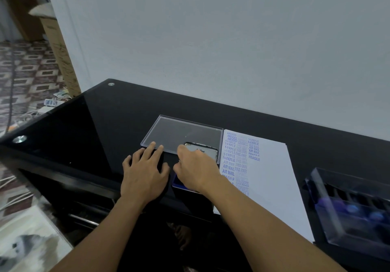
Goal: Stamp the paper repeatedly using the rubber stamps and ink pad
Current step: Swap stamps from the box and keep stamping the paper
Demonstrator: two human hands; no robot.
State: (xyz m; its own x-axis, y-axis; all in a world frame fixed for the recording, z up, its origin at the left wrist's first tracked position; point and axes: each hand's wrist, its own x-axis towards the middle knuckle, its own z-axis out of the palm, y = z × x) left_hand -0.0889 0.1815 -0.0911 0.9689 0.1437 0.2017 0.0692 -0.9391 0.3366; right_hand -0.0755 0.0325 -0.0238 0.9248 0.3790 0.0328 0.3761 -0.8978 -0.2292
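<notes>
Left hand (145, 171) flat, fingers spread; right hand (195, 169) just beside it, fingers curled.

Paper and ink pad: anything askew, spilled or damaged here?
No spill or damage shows. On the paper, the middle column of blue prints looks fainter and more crowded than its neighbours, with some overlapping. The ink pad is mostly hidden under the right hand.

Dim, even light; glossy table (109, 111) reflects wall; edges blurred, warped.
</notes>
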